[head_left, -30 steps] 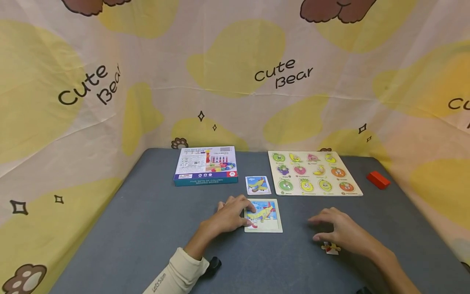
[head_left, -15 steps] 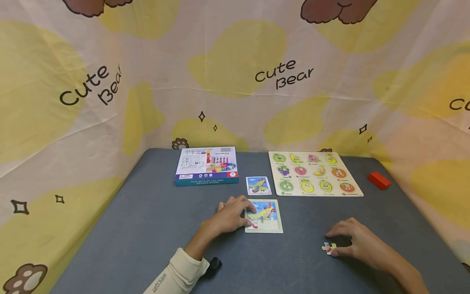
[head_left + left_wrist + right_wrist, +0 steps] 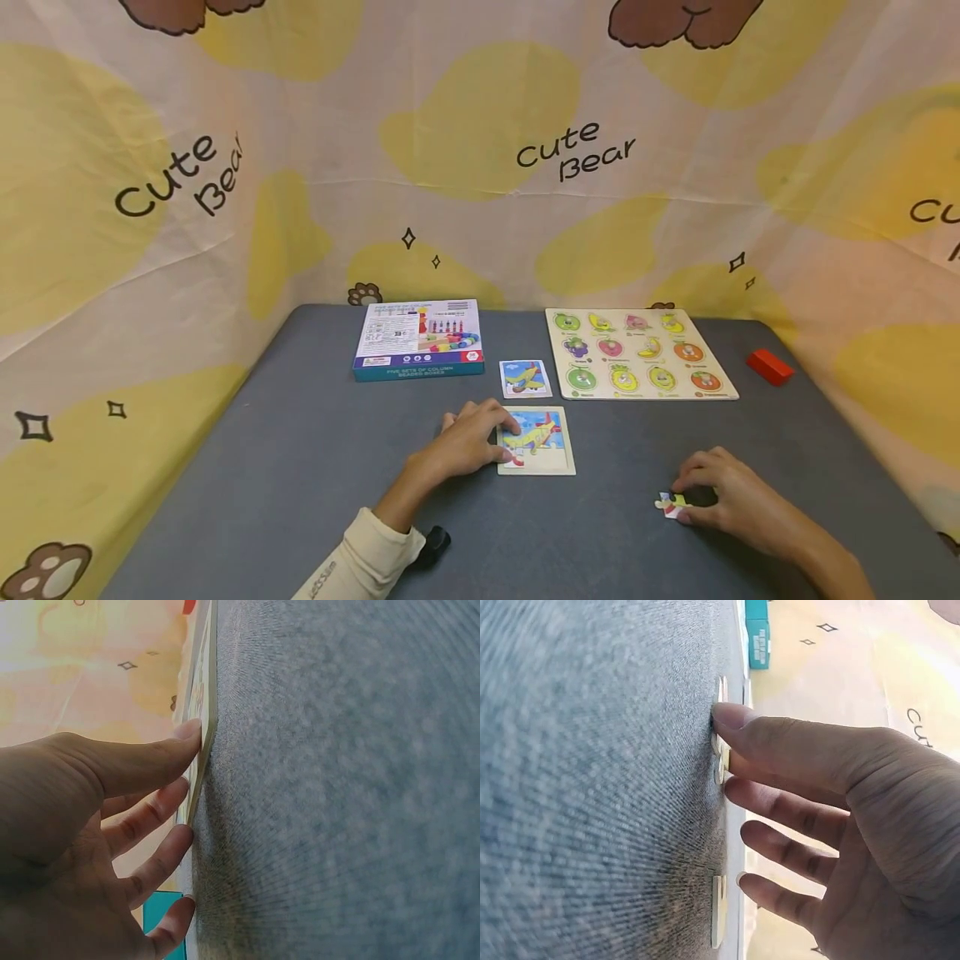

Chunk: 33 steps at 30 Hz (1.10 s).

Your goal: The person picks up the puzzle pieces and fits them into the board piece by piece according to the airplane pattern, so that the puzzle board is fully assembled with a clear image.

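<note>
Fingers of the right hand point(image 3: 731, 500) had drawn back and settled on the loose puzzle piece point(image 3: 672, 504) lying on the counter point(image 3: 300, 467), pinching its near edge where a second earlier they hovered spread above it; a pickup looked close. Meanwhile the left hand point(image 3: 468, 442) stayed pressed, fingers fairly straight, on the airplane puzzle tray point(image 3: 551, 462), which held most of its picture, one corner gap showing bare.
</note>
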Available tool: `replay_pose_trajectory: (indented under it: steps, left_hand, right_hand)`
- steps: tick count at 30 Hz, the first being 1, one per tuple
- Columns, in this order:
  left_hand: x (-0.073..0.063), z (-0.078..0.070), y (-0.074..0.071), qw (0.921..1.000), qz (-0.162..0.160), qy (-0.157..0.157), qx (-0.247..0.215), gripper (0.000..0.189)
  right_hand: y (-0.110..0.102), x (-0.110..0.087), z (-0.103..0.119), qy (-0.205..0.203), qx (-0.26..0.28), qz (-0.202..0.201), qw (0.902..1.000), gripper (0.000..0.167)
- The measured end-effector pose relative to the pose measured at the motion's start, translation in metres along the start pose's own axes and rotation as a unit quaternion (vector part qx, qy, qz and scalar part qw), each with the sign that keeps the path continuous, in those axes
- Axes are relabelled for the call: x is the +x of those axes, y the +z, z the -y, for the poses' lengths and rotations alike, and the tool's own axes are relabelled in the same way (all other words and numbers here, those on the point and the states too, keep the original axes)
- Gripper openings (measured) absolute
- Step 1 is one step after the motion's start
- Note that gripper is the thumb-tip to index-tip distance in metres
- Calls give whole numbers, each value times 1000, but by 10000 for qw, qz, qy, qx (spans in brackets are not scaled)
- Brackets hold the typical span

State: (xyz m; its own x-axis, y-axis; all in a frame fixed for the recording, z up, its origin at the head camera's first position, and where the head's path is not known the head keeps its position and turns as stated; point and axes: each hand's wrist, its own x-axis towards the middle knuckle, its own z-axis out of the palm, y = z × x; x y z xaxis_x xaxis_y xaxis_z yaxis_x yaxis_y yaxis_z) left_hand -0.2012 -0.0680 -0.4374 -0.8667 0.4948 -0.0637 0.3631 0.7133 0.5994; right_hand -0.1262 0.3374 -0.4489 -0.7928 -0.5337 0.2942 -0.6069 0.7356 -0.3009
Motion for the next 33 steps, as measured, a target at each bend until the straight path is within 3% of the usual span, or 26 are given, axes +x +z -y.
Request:
replay_pose_trajectory:
  steps: [6,15,33]
  left_hand:
    - [-1,-1,0,10000,25,-34,-28,29]
    - [0,-3,-2,10000,63,-53,-23,29]
    - [-1,2,1,10000,-49,54,-9,27]
  right_hand:
    - [-3,-2,1,54,-191,57,9998,25]
    - [-10,-3,3,493,-255,703,9960,20]
    - [-1,-6,5,109,-153,46,9998,28]
